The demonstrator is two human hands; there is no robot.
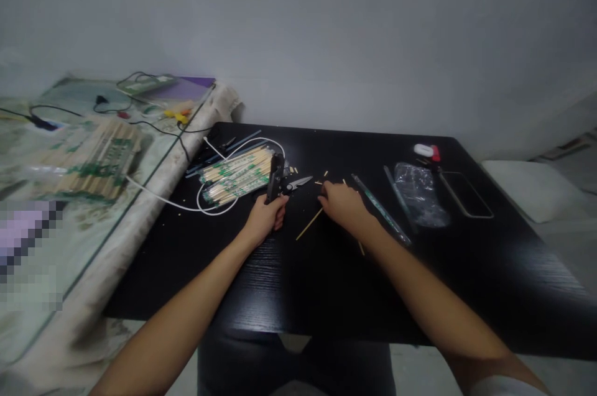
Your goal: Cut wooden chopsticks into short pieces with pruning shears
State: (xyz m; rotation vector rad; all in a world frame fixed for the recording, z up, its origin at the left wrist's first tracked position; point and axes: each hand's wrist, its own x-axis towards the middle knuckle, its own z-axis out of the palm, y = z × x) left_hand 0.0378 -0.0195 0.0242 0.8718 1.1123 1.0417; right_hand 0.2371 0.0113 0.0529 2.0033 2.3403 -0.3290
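My left hand is closed around an upright black handheld tool, whose exact kind I cannot make out. Beside it, pointed silver blades reach to the right; whether they join the black tool is unclear. My right hand has its fingers curled at the upper end of a thin wooden stick, which slants down to the left over the table. Short cut stick pieces lie just beyond these fingers. Part of another stick shows beside my right forearm.
Packs of wooden sticks lie left on the black table, ringed by a white cable. To the right are a narrow plastic sleeve, a clear bag and a phone. A cloth-covered surface adjoins the left.
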